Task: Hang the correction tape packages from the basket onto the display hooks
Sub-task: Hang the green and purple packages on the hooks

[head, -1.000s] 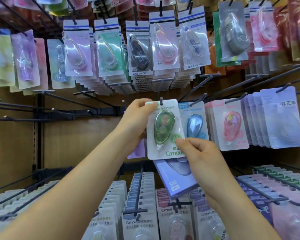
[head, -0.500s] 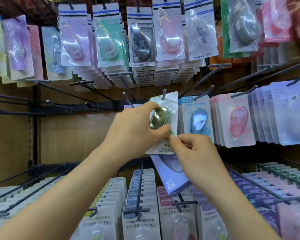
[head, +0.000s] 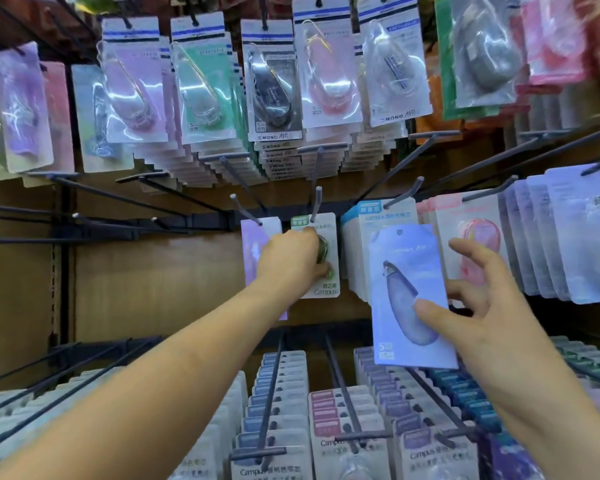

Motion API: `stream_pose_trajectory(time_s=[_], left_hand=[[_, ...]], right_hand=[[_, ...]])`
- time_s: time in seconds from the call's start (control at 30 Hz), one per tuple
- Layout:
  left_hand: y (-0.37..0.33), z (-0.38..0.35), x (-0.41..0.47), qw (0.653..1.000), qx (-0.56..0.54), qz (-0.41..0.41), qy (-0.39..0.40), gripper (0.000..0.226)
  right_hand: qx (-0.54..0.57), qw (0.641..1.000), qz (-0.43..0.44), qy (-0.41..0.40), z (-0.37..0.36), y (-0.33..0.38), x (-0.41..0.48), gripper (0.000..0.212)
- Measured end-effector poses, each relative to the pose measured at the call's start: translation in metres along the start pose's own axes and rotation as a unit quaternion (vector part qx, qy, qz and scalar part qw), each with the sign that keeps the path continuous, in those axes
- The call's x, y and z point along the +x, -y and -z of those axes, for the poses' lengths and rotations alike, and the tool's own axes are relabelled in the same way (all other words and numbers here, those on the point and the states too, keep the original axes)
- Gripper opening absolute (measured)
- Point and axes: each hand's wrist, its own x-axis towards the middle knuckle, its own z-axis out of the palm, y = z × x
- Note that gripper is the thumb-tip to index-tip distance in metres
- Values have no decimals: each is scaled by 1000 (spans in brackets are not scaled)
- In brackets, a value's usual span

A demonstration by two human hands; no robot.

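The left hand (head: 291, 263) reaches to the middle row of the display. Its fingers are curled over the blister of the green package (head: 328, 291), which hangs on a hook (head: 315, 211) whose tip juts out in front of the card. The right hand (head: 482, 306) is lower and nearer the display's right edge, apart from the left. It pinches a lavender-blue package (head: 409, 271), with the thumb (head: 430, 313) flat on the front and the other fingers behind it, the forefinger raised free.

This held card is on no hook. It stands almost upright in front of the blue-topped stack (head: 355, 258), hiding much of that stack's front face. The left hand covers most of the green card's face. A purple package (head: 253, 247) hangs just beside it on the next hook, and a pink stack (head: 478, 237) sits behind the right hand's fingers. Above hangs a row of MONO AIR packs (head: 278, 98). Below, rows of Campus packs (head: 278, 386) fill long hooks. Toward the left edge, bare hooks (head: 125, 225) stick out from the wooden back panel (head: 153, 282).

The green package is a white card with a green tab at its top corner, a green dispenser and "Campus" printed at the bottom. The lavender-blue one has a hang hole at the top, a violet teardrop dispenser and white figures in its lower left corner.
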Motion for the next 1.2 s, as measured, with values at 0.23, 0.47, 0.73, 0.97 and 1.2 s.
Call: stream_pose_trajectory(time_s=[0.23, 0.47, 0.73, 0.97, 1.2], left_hand=[[-5, -10, 17, 995, 74, -1, 62, 36], [-3, 18, -14, 988, -153, 12, 7, 26], [-12, 88, -76, 725, -686, 48, 40, 29], [21, 99, -102, 769, -632, 39, -82, 13], [78, 113, -142, 797, -580, 85, -146, 7]], right_hand=[[61, 998, -26, 24, 0, -7, 6, 31], [88, 990, -62, 86, 0, 1, 2, 30], [28, 988, 10, 152, -11, 9, 2, 29], [-44, 979, 22, 198, -24, 9, 0, 20], [-179, 928, 73, 319, -70, 20, -10, 13]])
